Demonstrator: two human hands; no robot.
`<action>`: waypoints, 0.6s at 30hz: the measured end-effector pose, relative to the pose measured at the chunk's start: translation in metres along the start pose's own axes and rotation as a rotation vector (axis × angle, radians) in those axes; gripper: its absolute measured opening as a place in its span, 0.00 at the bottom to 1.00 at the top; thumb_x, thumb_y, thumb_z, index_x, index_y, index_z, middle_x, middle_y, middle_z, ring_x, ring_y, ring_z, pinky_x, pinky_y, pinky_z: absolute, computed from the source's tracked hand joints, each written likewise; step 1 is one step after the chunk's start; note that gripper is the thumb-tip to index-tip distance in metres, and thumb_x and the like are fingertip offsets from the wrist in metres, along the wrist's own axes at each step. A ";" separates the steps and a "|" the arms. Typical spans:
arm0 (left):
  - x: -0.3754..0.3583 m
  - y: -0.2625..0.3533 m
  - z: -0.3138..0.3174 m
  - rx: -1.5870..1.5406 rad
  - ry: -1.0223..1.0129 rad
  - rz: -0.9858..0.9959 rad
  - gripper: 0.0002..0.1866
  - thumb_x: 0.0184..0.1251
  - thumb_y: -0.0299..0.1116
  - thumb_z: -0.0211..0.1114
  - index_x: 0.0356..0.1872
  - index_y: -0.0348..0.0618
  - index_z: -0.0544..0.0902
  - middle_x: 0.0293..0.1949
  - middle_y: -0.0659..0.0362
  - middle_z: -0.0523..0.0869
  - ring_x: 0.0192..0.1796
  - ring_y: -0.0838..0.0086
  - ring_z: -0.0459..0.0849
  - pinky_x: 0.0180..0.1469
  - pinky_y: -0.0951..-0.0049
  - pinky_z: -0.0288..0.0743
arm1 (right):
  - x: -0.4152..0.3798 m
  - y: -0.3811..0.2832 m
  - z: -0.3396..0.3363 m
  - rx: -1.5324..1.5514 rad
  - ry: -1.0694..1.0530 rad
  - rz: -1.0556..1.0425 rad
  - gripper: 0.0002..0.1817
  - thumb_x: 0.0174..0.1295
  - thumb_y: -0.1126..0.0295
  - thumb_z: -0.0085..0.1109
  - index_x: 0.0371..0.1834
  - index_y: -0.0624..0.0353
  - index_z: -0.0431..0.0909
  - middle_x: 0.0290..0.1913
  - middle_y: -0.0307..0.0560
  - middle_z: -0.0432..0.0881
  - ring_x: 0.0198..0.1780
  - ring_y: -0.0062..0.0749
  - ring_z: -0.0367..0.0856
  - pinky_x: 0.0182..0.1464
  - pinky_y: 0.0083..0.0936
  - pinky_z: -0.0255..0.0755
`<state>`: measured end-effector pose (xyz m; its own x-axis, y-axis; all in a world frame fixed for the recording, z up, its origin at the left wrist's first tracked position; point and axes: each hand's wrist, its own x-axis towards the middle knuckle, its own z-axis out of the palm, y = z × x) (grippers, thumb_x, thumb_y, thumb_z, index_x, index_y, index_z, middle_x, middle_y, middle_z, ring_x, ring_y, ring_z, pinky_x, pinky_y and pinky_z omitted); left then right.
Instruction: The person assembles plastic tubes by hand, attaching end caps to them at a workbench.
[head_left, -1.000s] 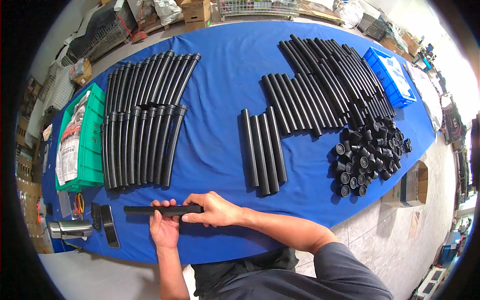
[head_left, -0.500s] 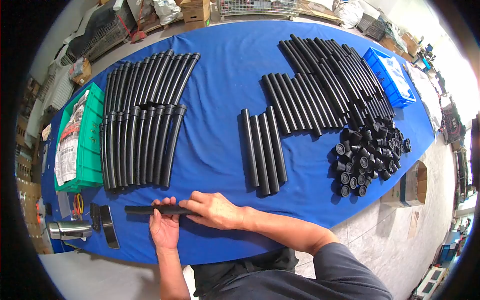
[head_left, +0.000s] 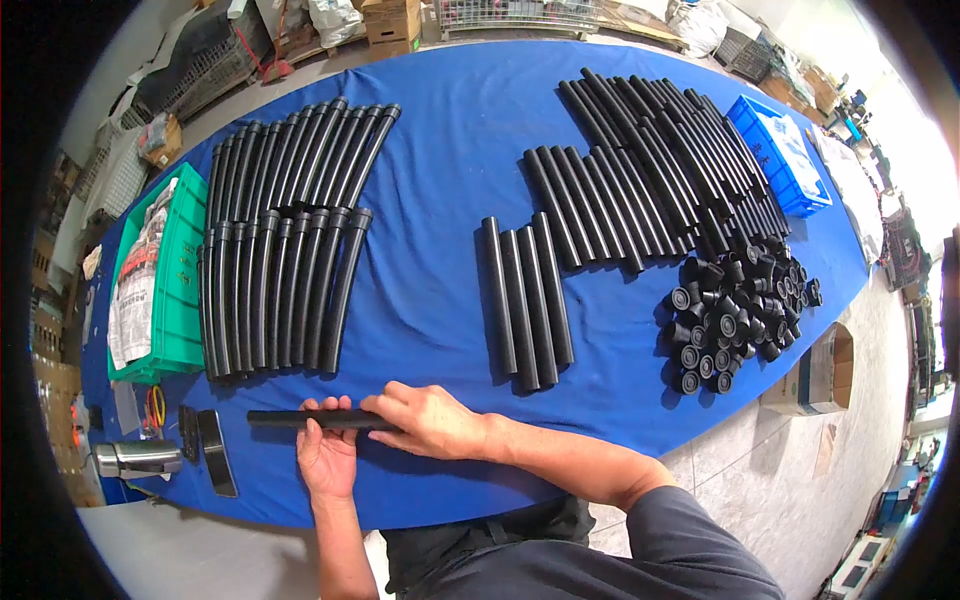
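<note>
A black tube [head_left: 275, 419] lies crosswise in both hands above the near edge of the blue cloth. My left hand [head_left: 327, 458] grips it from below around the middle, fingertips curled over the top. Wrapped over the tube's right end is my right hand [head_left: 428, 422], which hides that end. Beyond them on the left, capped black tubes [head_left: 275, 290] are lined up in two rows. Several plain tubes [head_left: 527, 305] lie side by side right of centre, with a bigger batch of uncapped tubes [head_left: 650, 160] behind. Black end caps [head_left: 728, 325] are heaped at the right.
A green crate [head_left: 182, 315] with newspaper stands at the left edge, a blue crate [head_left: 785, 160] at the far right. Near my left hand lie a phone [head_left: 218, 453], a metal cup [head_left: 140, 460] and orange-handled pliers [head_left: 156, 408]. A cardboard box [head_left: 822, 370] sits on the floor at right.
Both hands hold almost the same place, with the tube still gripped; the left hand has shifted very slightly left. Nothing on the table has moved.
</note>
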<state>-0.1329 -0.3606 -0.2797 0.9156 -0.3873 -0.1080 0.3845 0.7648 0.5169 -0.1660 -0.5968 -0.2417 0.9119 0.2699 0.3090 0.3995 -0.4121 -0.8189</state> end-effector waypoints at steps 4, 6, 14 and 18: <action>0.000 0.000 0.004 0.049 -0.034 0.006 0.16 0.80 0.32 0.59 0.64 0.40 0.76 0.62 0.46 0.83 0.69 0.53 0.79 0.68 0.49 0.81 | 0.010 -0.012 -0.015 0.476 -0.178 0.426 0.19 0.63 0.65 0.69 0.52 0.63 0.79 0.36 0.57 0.83 0.38 0.46 0.86 0.33 0.37 0.79; 0.001 0.000 0.007 0.052 -0.013 -0.006 0.16 0.80 0.32 0.59 0.63 0.40 0.76 0.62 0.46 0.83 0.69 0.53 0.79 0.68 0.49 0.81 | 0.003 0.002 0.005 0.195 0.134 -0.044 0.18 0.64 0.64 0.68 0.50 0.64 0.78 0.34 0.59 0.83 0.36 0.49 0.87 0.34 0.43 0.79; -0.001 0.000 0.003 0.019 0.043 0.001 0.15 0.79 0.31 0.60 0.62 0.42 0.75 0.60 0.44 0.84 0.67 0.51 0.81 0.67 0.46 0.80 | 0.002 0.000 -0.003 0.292 -0.104 0.202 0.22 0.60 0.66 0.70 0.55 0.63 0.76 0.34 0.54 0.79 0.35 0.48 0.85 0.32 0.45 0.78; 0.000 -0.001 0.005 0.053 0.071 0.002 0.15 0.79 0.31 0.60 0.62 0.42 0.75 0.60 0.43 0.84 0.67 0.51 0.81 0.68 0.46 0.79 | 0.000 0.005 0.001 -0.195 0.029 -0.175 0.24 0.62 0.65 0.69 0.58 0.62 0.75 0.31 0.53 0.78 0.34 0.45 0.85 0.30 0.44 0.77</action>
<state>-0.1338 -0.3645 -0.2758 0.9233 -0.3467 -0.1655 0.3772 0.7366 0.5614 -0.1638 -0.5981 -0.2466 0.8287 0.3276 0.4538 0.5591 -0.5220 -0.6441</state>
